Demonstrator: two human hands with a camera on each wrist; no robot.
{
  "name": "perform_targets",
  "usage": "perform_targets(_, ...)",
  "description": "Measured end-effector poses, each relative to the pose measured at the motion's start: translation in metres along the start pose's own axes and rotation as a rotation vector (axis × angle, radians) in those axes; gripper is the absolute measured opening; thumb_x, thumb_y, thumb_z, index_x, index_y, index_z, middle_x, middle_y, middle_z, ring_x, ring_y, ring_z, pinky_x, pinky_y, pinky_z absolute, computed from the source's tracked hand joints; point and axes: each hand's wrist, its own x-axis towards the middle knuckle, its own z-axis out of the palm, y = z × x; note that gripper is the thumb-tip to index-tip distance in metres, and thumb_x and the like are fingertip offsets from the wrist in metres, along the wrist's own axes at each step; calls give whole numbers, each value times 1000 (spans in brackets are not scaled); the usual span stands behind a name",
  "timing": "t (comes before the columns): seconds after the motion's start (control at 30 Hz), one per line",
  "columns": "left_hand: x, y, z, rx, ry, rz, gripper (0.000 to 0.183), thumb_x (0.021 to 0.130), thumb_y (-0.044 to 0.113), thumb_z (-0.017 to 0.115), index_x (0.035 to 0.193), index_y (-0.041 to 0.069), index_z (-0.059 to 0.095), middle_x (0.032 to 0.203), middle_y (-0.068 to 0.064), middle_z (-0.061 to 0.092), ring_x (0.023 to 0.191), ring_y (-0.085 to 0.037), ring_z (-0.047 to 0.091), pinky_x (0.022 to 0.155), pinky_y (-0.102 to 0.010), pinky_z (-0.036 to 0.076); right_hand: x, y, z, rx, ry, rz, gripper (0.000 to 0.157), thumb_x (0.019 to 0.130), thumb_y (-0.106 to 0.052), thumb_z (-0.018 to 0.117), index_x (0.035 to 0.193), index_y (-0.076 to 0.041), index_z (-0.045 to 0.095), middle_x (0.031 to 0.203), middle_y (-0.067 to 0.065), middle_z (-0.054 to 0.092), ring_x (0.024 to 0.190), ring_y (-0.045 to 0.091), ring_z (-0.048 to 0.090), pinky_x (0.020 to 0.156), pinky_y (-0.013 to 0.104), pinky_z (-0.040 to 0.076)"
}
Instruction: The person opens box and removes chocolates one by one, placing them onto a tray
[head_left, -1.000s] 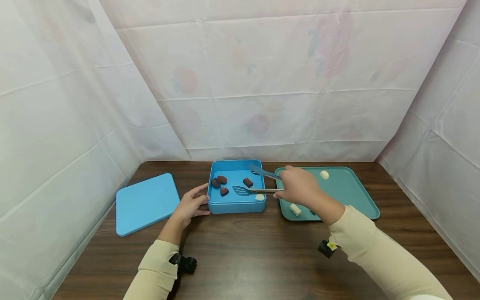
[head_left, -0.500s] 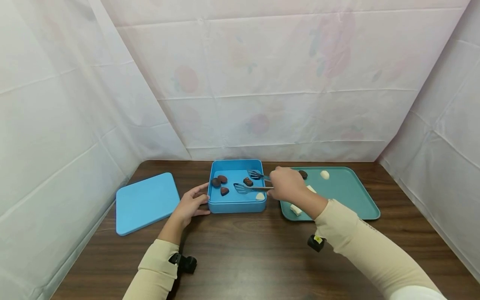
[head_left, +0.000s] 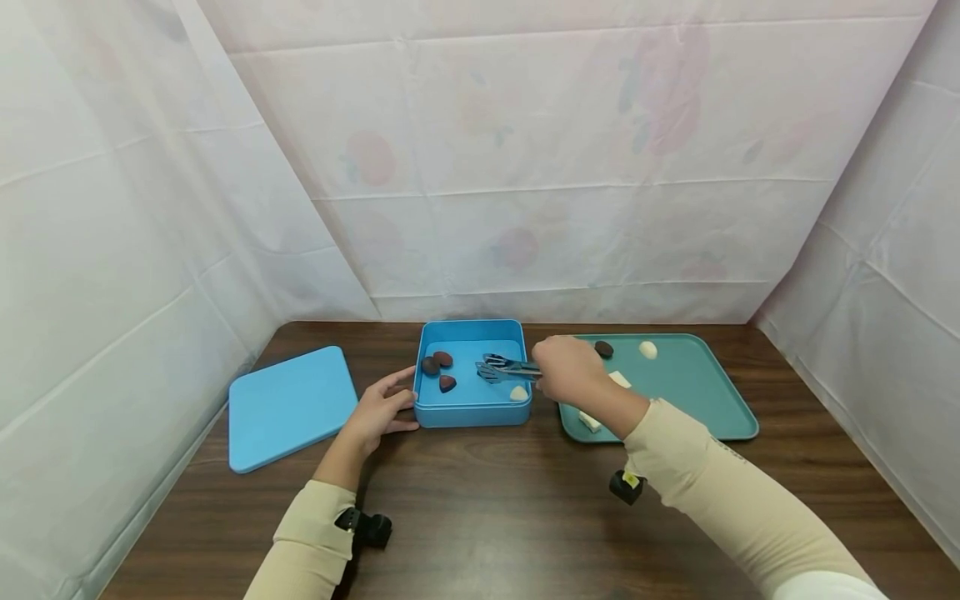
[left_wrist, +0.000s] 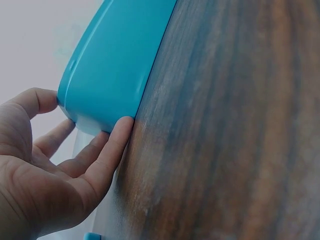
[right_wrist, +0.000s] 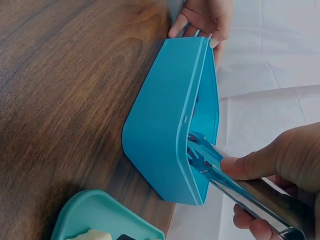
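Note:
In the head view, my left hand (head_left: 378,411) rests against the left side of a blue box (head_left: 472,417). Its fingertips touch the box wall, the thumb up near the rim in the left wrist view. My right hand (head_left: 573,371) grips metal serving tongs with blue slotted heads (head_left: 495,369), reaching over the box's right wall. The two heads are squeezed close together inside the box, with dark bits showing around them in the right wrist view. Brown chocolate-like pieces (head_left: 447,383) sit at the box's left, and a white piece (head_left: 519,393) lies at its front right.
On the right stands a green tray (head_left: 686,387) bearing a dark piece (head_left: 603,349) and several white pieces (head_left: 648,350); my right forearm crosses over it. A flat blue lid (head_left: 292,408) lies left of the box. White cloth (head_left: 562,167) hangs behind the table.
My right hand has moved left and squeezed the tongs together over the square brown piece, now covered by their heads. A dark piece shows between the heads earlier. The left hand stays put.

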Motion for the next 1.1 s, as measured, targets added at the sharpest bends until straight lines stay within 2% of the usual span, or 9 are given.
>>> perform_targets(0.47, 0, 3, -1, -6, -2, -13, 56, 98, 9, 51, 151, 7, 34, 145, -29, 36, 126, -45, 48, 89, -52, 53, -3, 0, 0, 0, 8, -31, 21, 86, -21, 75, 74, -14, 60, 66, 0, 52, 59, 15, 51, 49, 27, 42)
perform_targets(0.67, -1, 3, -1, 1, 1, -16, 55, 98, 8, 50, 151, 7, 34, 144, -30, 37, 125, -44, 50, 89, -52, 52, -7, 1, -1, 15, -1, -15, 20, 86, -23, 75, 75, -14, 61, 68, 0, 52, 60, 15, 52, 49, 28, 43)
perform_targets(1.1, 0, 4, 0, -2, 6, -25, 55, 98, 8, 51, 151, 7, 35, 145, -29, 36, 125, -44, 49, 89, -52, 52, -14, 8, -11, 67, 36, 17, 20, 84, -24, 78, 75, -13, 64, 66, -2, 53, 57, 15, 53, 45, 27, 45)
